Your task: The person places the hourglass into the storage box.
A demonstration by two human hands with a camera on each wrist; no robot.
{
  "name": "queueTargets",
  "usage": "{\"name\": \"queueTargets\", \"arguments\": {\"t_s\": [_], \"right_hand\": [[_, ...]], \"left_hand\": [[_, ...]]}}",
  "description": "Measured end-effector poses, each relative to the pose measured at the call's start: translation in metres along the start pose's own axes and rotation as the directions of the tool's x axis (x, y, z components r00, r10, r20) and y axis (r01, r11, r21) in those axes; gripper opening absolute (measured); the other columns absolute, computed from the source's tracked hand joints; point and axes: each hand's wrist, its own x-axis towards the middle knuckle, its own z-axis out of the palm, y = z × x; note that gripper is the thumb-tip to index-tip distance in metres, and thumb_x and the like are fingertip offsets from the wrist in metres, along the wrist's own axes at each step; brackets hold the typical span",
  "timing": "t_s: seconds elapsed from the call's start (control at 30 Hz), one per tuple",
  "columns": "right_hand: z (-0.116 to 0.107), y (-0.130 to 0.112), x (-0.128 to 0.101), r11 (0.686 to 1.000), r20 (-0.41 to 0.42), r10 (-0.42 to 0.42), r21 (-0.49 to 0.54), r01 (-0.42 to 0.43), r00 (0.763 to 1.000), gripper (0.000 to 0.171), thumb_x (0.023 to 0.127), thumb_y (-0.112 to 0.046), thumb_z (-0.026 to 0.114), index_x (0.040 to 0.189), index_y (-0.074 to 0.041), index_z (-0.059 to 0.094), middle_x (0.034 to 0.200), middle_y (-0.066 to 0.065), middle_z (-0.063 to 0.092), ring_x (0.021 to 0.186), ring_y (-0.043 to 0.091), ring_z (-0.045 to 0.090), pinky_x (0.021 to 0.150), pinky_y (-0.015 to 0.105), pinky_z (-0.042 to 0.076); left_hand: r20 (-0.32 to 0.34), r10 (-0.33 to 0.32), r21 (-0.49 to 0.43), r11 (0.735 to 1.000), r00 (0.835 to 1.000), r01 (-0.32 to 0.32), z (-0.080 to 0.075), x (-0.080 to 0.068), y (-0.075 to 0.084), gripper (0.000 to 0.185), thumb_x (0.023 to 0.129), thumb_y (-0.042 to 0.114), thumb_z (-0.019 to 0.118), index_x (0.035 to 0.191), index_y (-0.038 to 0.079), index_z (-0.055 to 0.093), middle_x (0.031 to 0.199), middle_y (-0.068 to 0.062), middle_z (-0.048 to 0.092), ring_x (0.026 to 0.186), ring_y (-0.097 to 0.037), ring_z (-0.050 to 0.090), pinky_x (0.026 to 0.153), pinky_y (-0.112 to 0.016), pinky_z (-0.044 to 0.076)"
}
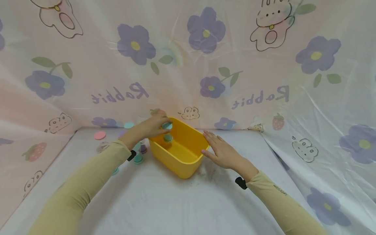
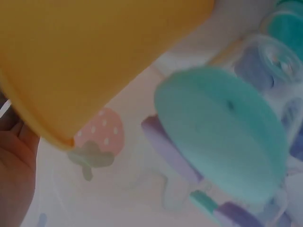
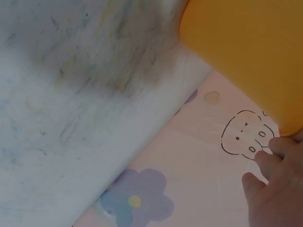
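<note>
A yellow plastic bin (image 1: 188, 163) stands on the white table, with one teal disc (image 1: 168, 138) lying inside it. My left hand (image 1: 158, 125) pinches another teal disc (image 1: 167, 125) above the bin's far-left rim. My right hand (image 1: 209, 143) lies with straight fingers against the bin's right rim. Close up in the left wrist view are the yellow bin (image 2: 94, 61), a teal disc (image 2: 222, 137) and a purple disc (image 2: 168, 146) under it. Below the bin's corner (image 3: 246, 52) in the right wrist view, the right hand's fingers (image 3: 272, 189) show.
Loose discs lie left of the bin: a pink disc (image 1: 100, 135), a teal disc (image 1: 129, 125), another teal disc (image 1: 138, 159) and a purple disc (image 1: 143, 148). A flower-and-rabbit printed sheet (image 1: 264, 81) walls the table (image 1: 164, 202) on three sides.
</note>
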Motion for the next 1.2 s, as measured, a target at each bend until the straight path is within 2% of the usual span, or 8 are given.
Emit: {"name": "queueTargets", "arguments": {"t_s": [0.17, 0.33, 0.8, 1.07, 1.2], "right_hand": [[-0.002, 0.000, 0.002, 1.000, -0.003, -0.004, -0.003, 0.004, 1.000, 0.080, 0.108, -0.054, 0.044, 0.166, -0.004, 0.020, 0.173, 0.012, 0.017, 0.158, 0.033, 0.020, 0.127, 0.056, 0.018], [-0.004, 0.000, 0.003, 1.000, -0.001, -0.004, -0.006, 0.004, 1.000, 0.079, 0.109, -0.054, 0.044, 0.165, -0.004, 0.021, 0.173, 0.012, 0.017, 0.158, 0.033, 0.020, 0.127, 0.056, 0.018], [-0.007, 0.001, 0.006, 1.000, -0.004, -0.010, 0.001, 0.010, 1.000, 0.079, 0.109, -0.054, 0.043, 0.165, -0.003, 0.021, 0.173, 0.014, 0.018, 0.158, 0.034, 0.020, 0.127, 0.057, 0.018], [-0.003, -0.001, 0.002, 1.000, 0.004, -0.005, 0.017, 0.005, 1.000, 0.081, 0.108, -0.058, 0.042, 0.166, -0.005, 0.020, 0.173, 0.011, 0.016, 0.158, 0.033, 0.019, 0.127, 0.055, 0.015], [-0.002, -0.002, 0.000, 0.999, -0.008, -0.005, 0.036, 0.005, 1.000, 0.079, 0.109, -0.054, 0.045, 0.165, -0.003, 0.022, 0.173, 0.013, 0.017, 0.158, 0.033, 0.020, 0.127, 0.056, 0.015]], "left_hand": [[0.063, -0.048, 0.002, 0.999, 0.997, 0.048, 0.007, 0.010, -0.005, 0.046, 0.099, 0.018, 0.073, 0.139, -0.002, 0.061, 0.140, -0.020, 0.061, 0.131, -0.037, 0.057, 0.113, -0.051, 0.046], [0.109, -0.091, -0.003, 0.996, 0.990, 0.092, 0.012, 0.017, -0.007, 0.046, 0.098, 0.017, 0.074, 0.138, -0.001, 0.062, 0.142, -0.020, 0.061, 0.134, -0.037, 0.056, 0.116, -0.050, 0.043], [0.128, -0.109, -0.019, 0.994, 0.986, 0.112, 0.022, 0.026, -0.011, 0.041, 0.100, 0.016, 0.072, 0.136, -0.001, 0.063, 0.137, -0.018, 0.062, 0.133, -0.035, 0.055, 0.118, -0.048, 0.040], [0.168, -0.189, -0.001, 0.981, 0.967, 0.192, 0.031, 0.024, -0.009, 0.046, 0.102, 0.020, 0.069, 0.144, 0.003, 0.058, 0.149, -0.016, 0.054, 0.142, -0.034, 0.048, 0.122, -0.049, 0.034], [0.169, -0.208, 0.034, 0.978, 0.964, 0.205, 0.032, 0.023, -0.005, 0.049, 0.103, 0.022, 0.068, 0.147, 0.004, 0.056, 0.153, -0.017, 0.052, 0.144, -0.035, 0.046, 0.123, -0.050, 0.032]]}}
